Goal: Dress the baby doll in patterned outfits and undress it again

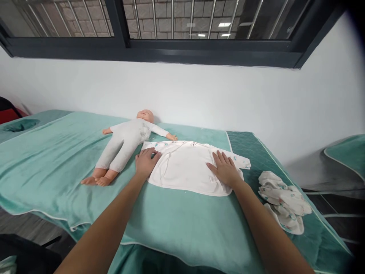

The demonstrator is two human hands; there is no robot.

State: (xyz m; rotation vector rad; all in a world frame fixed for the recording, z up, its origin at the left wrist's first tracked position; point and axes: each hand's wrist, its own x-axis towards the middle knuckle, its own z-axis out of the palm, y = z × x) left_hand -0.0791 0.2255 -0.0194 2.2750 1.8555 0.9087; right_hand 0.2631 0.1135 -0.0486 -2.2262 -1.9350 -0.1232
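A white baby shirt (pixel 185 169) with small coloured prints on its sleeves lies spread flat on the green bed cover. My left hand (pixel 146 161) rests on its left side by the sleeve, fingers flat and slightly bent. On the right side of the shirt, my right hand (pixel 224 167) lies palm down with its fingers spread. Left of the shirt, a baby doll (pixel 128 133) in a white bodysuit lies on its back, head toward the wall. One of the doll's hands reaches the shirt's upper edge.
A crumpled printed baby garment (pixel 285 201) lies to the right, on a darker green part of the cover (pixel 245 142). Behind the bed rises a white wall (pixel 182 93) below a dark-framed barred window (pixel 211 51). A black and red object (pixel 10 110) shows at far left.
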